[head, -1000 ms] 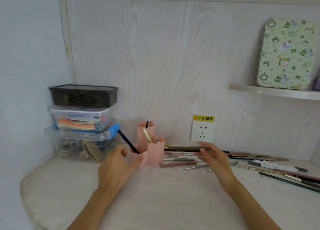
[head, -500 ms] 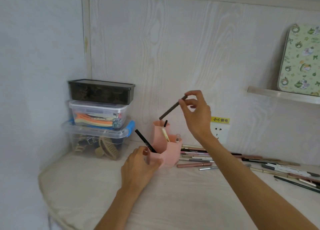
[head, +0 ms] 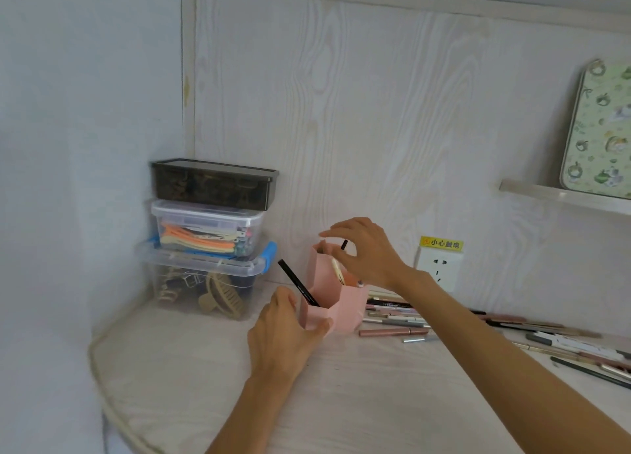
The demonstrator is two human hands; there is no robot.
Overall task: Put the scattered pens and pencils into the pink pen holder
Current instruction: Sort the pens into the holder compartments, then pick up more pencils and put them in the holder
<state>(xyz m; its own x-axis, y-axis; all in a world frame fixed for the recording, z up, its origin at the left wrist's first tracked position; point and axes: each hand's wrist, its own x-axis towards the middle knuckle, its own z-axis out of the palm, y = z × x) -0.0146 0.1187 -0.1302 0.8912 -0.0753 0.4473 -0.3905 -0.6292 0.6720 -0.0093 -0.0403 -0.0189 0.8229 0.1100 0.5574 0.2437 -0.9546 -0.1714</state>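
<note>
The pink pen holder [head: 345, 310] stands on the white desk near the back wall, with three hexagonal compartments of different heights. My left hand [head: 280, 337] grips its low front compartment, where a long black pen [head: 297, 284] leans left. My right hand [head: 368, 252] hovers over the tall rear compartment with fingers loosely spread and nothing visibly pinched. A short dark pen tip [head: 344, 244] sticks up just under those fingers. Several scattered pens [head: 392, 332] lie right of the holder, partly hidden by my right forearm, and more pens [head: 580, 351] lie toward the right edge.
Three stacked plastic boxes [head: 211, 228] fill the left corner beside the holder. A wall socket [head: 440, 266] with a yellow label sits behind the pens. A shelf [head: 563, 197] at upper right carries a green patterned tin [head: 601, 136]. The desk's rounded edge [head: 102, 368] curves at left.
My right hand picked a brown pen from the desk, lifted it, then came down over the tall compartment; the pen is no longer in its fingers. My left hand closed on the holder.
</note>
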